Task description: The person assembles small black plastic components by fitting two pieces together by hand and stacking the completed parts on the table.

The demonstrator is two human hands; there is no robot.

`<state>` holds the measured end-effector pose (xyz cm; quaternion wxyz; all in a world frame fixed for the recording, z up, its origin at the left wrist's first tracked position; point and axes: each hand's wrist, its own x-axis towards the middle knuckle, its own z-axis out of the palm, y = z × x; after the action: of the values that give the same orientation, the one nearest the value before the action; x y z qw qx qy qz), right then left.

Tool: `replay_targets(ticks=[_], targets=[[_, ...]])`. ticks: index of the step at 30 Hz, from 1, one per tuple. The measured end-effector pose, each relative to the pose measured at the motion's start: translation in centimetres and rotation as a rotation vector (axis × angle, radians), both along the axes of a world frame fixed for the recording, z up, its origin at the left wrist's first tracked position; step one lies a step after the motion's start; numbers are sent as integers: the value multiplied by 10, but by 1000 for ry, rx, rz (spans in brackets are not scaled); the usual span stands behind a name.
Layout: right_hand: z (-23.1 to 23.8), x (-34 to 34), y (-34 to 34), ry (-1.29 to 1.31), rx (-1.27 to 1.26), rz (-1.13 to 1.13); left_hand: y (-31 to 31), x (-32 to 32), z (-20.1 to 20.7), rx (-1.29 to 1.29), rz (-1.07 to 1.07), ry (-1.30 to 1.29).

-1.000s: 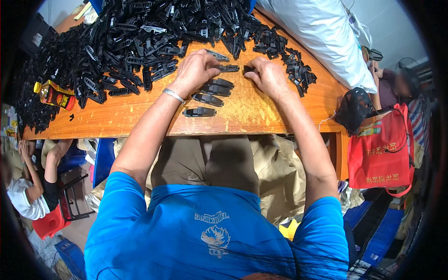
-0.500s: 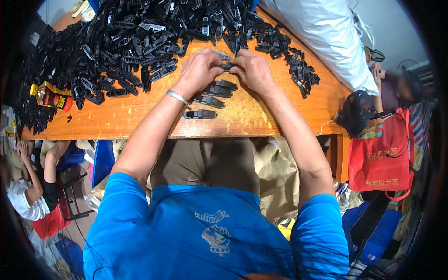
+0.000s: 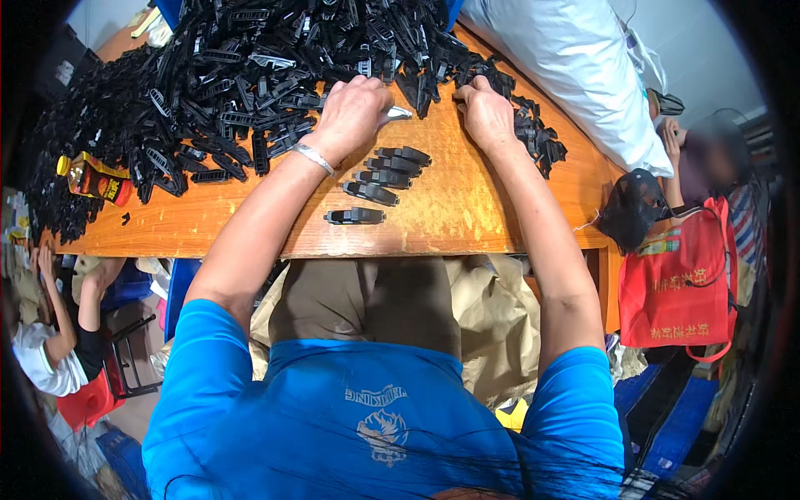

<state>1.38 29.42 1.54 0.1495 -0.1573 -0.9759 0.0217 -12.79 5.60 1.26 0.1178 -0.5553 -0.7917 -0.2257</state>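
Observation:
My left hand [image 3: 357,112], with a silver bracelet on its wrist, is closed at the edge of a big heap of black plastic parts [image 3: 250,71]. A flat, silvery pointed piece [image 3: 400,112] sticks out from its fingertips; its other end is hidden. Farther right, my right hand [image 3: 487,112] has its fingers curled in beside a smaller pile of black parts [image 3: 537,137]. Whatever its fingertips pinch is too small to make out. Between my forearms, several black clip-like pieces [image 3: 370,194] lie in a slanting row on the wooden table [image 3: 450,225].
A bottle with a yellow cap [image 3: 93,177] lies at the left. The large white sack [image 3: 575,83] rests along the table's right side, near a black cap [image 3: 633,208] and a red bag [image 3: 679,287]. Other people sit at the far left and right.
My hands have come apart, the right one moving right toward the small pile. The black piece they held together now lies at the far end of the row.

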Motion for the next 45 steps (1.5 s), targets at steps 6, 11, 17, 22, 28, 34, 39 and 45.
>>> replay_targets(ticks=[6,11,17,22,28,34,39,45], targets=[[-8,2,15,-5,17,3,1,4,-6,99,47,-252],[-2,13,5,71,-67,14,10,30,-8,436,-90,-1007],[21,28,-19,-122,-407,-32,12,27,-29,304,-54,-859],[9,35,-22,-21,-798,129,4,23,-21,180,38,-592],[40,31,-74,111,-1285,188,-5,32,1,291,-115,-899],[25,27,-80,350,-609,306,-5,37,11,257,-123,-1055],[18,27,-78,377,-333,334,-4,30,1,254,-4,-874],[-1,19,-70,245,-329,130,-18,27,-13,121,153,-303]])
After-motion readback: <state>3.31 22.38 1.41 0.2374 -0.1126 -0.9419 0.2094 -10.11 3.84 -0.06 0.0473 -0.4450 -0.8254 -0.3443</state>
